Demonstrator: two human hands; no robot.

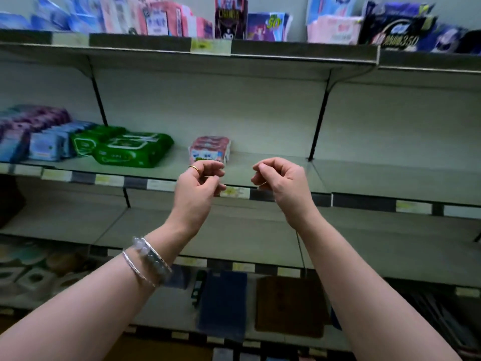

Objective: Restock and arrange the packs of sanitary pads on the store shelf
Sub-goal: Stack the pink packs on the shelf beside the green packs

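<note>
The middle shelf (pixel 260 162) stretches wide in front of me, with green packs (pixel 132 149) at its left and one pink pack of pads (pixel 210 149) alone near the centre, just beyond my left hand (pixel 200 183). The pack looks light, soft and slick-wrapped, so I'd take it by its two short ends. My right hand (pixel 281 178) hovers apart from the left. Both curl thumb to forefinger, and through the blur I cannot tell whether they pinch anything.
</note>
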